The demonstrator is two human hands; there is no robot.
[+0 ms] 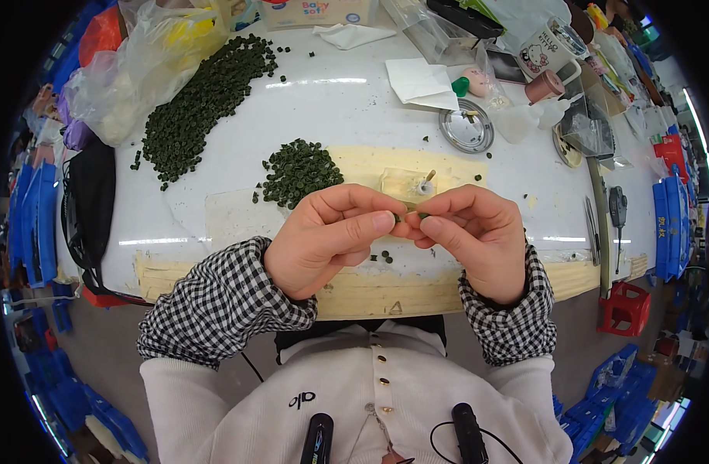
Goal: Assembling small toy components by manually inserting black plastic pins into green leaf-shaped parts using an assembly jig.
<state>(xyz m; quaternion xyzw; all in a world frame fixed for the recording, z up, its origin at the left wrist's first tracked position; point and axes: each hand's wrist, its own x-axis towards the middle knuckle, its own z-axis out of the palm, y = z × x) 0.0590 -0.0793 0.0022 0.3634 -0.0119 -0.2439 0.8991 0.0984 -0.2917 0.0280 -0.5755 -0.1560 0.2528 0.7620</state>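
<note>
Close together over the table's front part, my hands both pinch with thumb and forefinger. My left hand [327,236] has a small dark green piece [398,219] at its fingertips, mostly covered. Another dark green bit [424,216] shows at the fingertips of my right hand [482,240]. Whether the two bits touch cannot be made out. Just beyond the fingers, a yellowish block [393,185] carries a short upright peg [429,179]. A small heap of green pieces [300,174] lies beyond my left hand, and several loose pieces [386,257] lie below the fingertips.
A larger heap of green pieces [203,100] spreads at the far left beside a clear plastic bag [111,97]. Toward the right are a round metal lid [466,127], white tissue [422,83], a mug [546,54], and tweezers [592,232]. A black cloth item [91,209] lies at the left edge.
</note>
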